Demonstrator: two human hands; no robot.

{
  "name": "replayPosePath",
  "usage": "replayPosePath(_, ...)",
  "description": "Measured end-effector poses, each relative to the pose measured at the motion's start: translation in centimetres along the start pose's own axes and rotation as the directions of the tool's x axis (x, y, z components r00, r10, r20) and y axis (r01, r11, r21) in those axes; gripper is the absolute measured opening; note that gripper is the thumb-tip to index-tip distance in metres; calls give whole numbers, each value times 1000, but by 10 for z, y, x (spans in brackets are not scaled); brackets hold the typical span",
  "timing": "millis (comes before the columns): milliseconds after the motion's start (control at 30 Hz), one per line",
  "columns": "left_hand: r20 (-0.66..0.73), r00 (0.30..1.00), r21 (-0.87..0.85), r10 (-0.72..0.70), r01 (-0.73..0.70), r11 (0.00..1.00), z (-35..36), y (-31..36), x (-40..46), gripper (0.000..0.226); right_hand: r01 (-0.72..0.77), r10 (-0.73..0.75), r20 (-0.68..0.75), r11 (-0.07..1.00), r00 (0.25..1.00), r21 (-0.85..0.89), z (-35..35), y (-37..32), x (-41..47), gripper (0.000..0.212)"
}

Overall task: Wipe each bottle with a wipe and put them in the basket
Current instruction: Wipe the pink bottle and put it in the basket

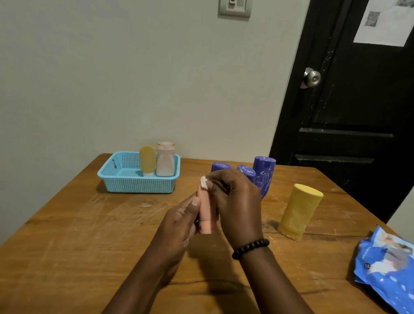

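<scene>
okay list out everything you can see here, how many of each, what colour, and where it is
basket: 1, light blue, far left of the table
bottles in the basket: 2, a yellow one and a pale pink one, standing at its right end
purple bottles: 3, behind the hands, far side of the table
yellow bottle on the table: 1, standing right of the hands
pink tube: 1, held between the hands
wipe: 1, white, at the tube's top end
wipes pack: 1, blue, right edge of the table
table: 1, brown wood
door: 1, black, with a silver knob, right
wall switch: 1, grey-white, top
left hand: grips the tube
right hand: holds the wipe against the tube, beaded bracelet on the wrist
</scene>
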State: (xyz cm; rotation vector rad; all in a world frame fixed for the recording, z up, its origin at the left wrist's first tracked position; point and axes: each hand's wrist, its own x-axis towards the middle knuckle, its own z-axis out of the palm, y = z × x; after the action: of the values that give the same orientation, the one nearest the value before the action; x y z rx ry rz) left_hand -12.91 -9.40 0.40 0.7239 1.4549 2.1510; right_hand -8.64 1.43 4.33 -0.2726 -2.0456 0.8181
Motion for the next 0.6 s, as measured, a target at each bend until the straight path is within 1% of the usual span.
replayPosePath(67, -145, 989, -215, -34, 2, 977, -2, -1, 5, 33, 83, -82, 44, 996, 996, -13, 1, -1, -17, 13)
replayPosePath(133, -210, 973, -384, -95, 7, 923, -7, -1, 9, 32, 124, -121, 89, 991, 989, -38, 3, -5, -36, 15)
replayPosePath(200, -205, 968, -442, -146, 41, 896, -13, 0, 9, 31, 155, -150, 82, 986, 985, -54, 6, -8, -50, 18)
replayPosePath(267, -220, 961, -435, -170, 59, 898, -16, 1, 7, 33, 155, -152, 51, 986, 987, -64, 9, -10, -59, 22)
replayPosePath(333, -185, 966, -472, -178, 72, 879, -13, 3, 6, 35, 116, -116, 22, 992, 993, -42, 10, -9, -62, 25)
replayPosePath(400, -140, 971, -547, -194, 87, 833, -8, 4, 5, 37, 95, -95, 1, 995, 995, -13, 9, -4, -60, 23)
replayPosePath(467, -136, 964, -606, -227, 101, 789, -8, 4, 7, 45, 70, -70, 9, 998, 997, 3, 7, -1, -56, 22)
replayPosePath(500, -126, 961, -625, -244, 114, 772, -8, 4, 8, 49, 38, -39, 20, 999, 999, 38, 7, -1, -55, 21)
replayPosePath(567, -89, 956, -644, -278, 158, 749, -9, 3, 8, 49, -115, 102, 72, 972, 992, 204, 5, 0, -53, 17)
replayPosePath(600, -87, 954, -644, -286, 165, 747, -10, 3, 9, 48, -214, 187, 117, 927, 975, 307, 3, 0, -52, 15)
